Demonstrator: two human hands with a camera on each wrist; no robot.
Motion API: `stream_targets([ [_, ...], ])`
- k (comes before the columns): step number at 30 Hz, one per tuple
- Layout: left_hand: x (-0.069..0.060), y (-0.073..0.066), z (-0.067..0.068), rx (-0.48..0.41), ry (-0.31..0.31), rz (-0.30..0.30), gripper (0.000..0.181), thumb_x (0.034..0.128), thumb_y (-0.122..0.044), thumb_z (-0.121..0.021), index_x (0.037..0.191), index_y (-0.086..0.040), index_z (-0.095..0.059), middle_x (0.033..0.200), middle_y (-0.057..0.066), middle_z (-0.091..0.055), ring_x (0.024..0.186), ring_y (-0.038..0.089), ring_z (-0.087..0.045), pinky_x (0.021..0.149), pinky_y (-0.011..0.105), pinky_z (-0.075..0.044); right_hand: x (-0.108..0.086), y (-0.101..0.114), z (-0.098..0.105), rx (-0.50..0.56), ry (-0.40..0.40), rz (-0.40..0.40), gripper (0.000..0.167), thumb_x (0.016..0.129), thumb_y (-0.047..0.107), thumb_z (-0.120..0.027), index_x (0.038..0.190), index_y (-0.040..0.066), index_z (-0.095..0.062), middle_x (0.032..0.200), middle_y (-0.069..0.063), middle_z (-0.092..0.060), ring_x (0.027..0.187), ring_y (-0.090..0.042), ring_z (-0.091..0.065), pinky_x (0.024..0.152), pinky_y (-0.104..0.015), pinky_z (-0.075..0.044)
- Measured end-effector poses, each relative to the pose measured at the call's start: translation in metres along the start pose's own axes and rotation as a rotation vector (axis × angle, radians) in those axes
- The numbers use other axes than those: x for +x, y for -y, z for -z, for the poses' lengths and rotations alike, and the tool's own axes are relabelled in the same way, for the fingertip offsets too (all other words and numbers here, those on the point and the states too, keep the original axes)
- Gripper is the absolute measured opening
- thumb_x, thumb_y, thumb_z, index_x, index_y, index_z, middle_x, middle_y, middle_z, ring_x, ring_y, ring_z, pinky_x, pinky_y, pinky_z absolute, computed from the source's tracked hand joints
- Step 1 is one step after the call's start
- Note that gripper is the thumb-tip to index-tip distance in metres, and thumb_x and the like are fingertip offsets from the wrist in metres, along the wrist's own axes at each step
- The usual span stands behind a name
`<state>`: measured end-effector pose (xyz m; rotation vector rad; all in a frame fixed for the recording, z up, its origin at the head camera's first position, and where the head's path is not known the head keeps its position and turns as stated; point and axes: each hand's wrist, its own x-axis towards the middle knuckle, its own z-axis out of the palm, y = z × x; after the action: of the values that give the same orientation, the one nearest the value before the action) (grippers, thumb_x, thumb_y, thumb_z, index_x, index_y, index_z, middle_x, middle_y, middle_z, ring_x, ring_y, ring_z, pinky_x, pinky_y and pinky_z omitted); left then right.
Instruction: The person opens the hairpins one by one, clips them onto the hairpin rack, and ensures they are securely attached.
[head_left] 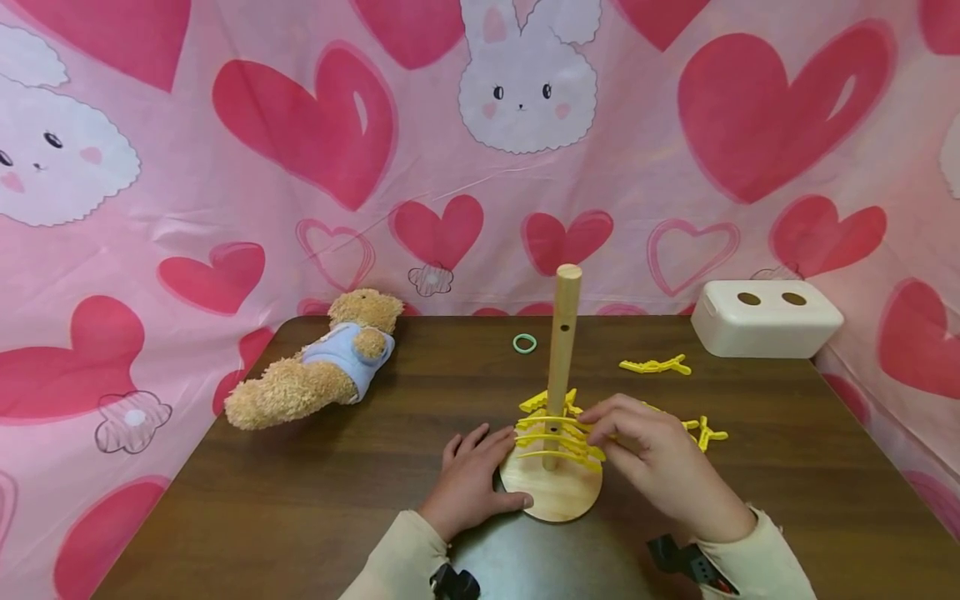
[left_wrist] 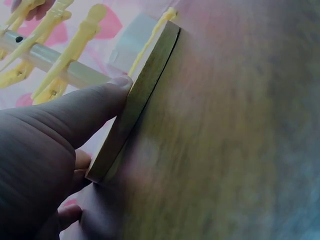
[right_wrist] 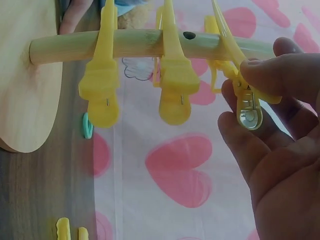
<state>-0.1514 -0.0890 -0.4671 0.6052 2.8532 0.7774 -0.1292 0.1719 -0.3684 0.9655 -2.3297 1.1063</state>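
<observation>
At the far left of the worktop [head_left: 247,517], a teddy bear [head_left: 341,362] lies on its back, apart from the work. Next comes the left hand [head_left: 476,483], its fingers fairly straight and spread, the thumb resting on the rim of a round wooden base [head_left: 551,500]; it has nothing lifted, and seems to steady the stand. Behind it, well back, lies a green ring [head_left: 524,336].

From the base a wooden post [head_left: 566,350] rises upright, with one hole near its top and another lower down. Two yellow clips straddle the post with no hand on them: the lowest clip [right_wrist: 100,80] and the next clip [right_wrist: 176,80] look done. A third clip [right_wrist: 248,107], just above the lower hole, sits at the post between the thumb and bent fingers of the right hand [head_left: 667,467]; whether it bites the wood yet cannot be told, so this one seems half finished.

Farther right, one loose clip [head_left: 655,366] lies toward the back, and more yellow clips [head_left: 708,435] lie beside the right hand, partly hidden, their number unclear. These are off the post, so they look left over. Beyond stands a white box [head_left: 768,333].
</observation>
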Motion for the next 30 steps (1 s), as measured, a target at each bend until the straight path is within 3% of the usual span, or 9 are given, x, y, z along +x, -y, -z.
stream_targets([
  [4,0.000,0.001,-0.001,-0.010,-0.005,-0.001,0.087,0.0779,-0.060,-0.079,0.149,-0.018,-0.051,0.156,-0.003,-0.044,0.146,0.033,-0.029,0.113,0.065,-0.014,-0.001,-0.002,0.000,-0.007,-0.003,-0.024,0.040,0.074,-0.017,-0.078,0.091,0.019,-0.069,0.109,0.004,-0.067,0.099,-0.015,-0.066,0.087,-0.012,-0.048],
  [11,0.000,0.003,-0.003,-0.021,-0.014,0.005,0.088,0.0768,-0.060,-0.079,0.149,-0.018,-0.051,0.156,-0.004,-0.044,0.146,0.032,-0.029,0.112,0.066,-0.013,-0.003,-0.005,0.004,-0.108,0.036,-0.205,0.042,0.075,0.002,-0.087,0.111,0.015,-0.068,0.111,0.011,-0.065,0.099,-0.009,-0.062,0.083,-0.037,-0.057],
  [15,-0.001,0.003,-0.002,-0.025,-0.015,0.005,0.088,0.0768,-0.060,-0.080,0.148,-0.018,-0.052,0.156,-0.003,-0.044,0.146,0.032,-0.029,0.112,0.066,-0.013,-0.004,-0.007,0.004,-0.120,0.056,-0.230,0.037,0.078,0.008,-0.086,0.111,0.015,-0.070,0.105,0.013,-0.067,0.093,-0.011,-0.064,0.081,-0.045,-0.057],
  [21,-0.001,0.002,-0.001,-0.024,-0.017,-0.003,0.087,0.0769,-0.059,-0.080,0.148,-0.017,-0.052,0.155,-0.003,-0.044,0.146,0.033,-0.029,0.112,0.066,-0.013,-0.005,-0.009,0.000,-0.113,0.015,-0.201,0.030,0.080,0.008,-0.085,0.105,0.021,-0.074,0.100,0.018,-0.066,0.091,-0.007,-0.065,0.079,-0.040,-0.058],
  [30,0.001,0.001,-0.001,-0.019,-0.002,0.000,0.087,0.0769,-0.059,-0.080,0.148,-0.017,-0.052,0.155,-0.002,-0.044,0.146,0.034,-0.029,0.112,0.067,-0.013,-0.005,-0.009,-0.007,-0.104,-0.065,-0.187,0.030,0.077,0.001,-0.085,0.101,0.017,-0.078,0.096,0.017,-0.065,0.083,-0.005,-0.061,0.070,-0.031,-0.057],
])
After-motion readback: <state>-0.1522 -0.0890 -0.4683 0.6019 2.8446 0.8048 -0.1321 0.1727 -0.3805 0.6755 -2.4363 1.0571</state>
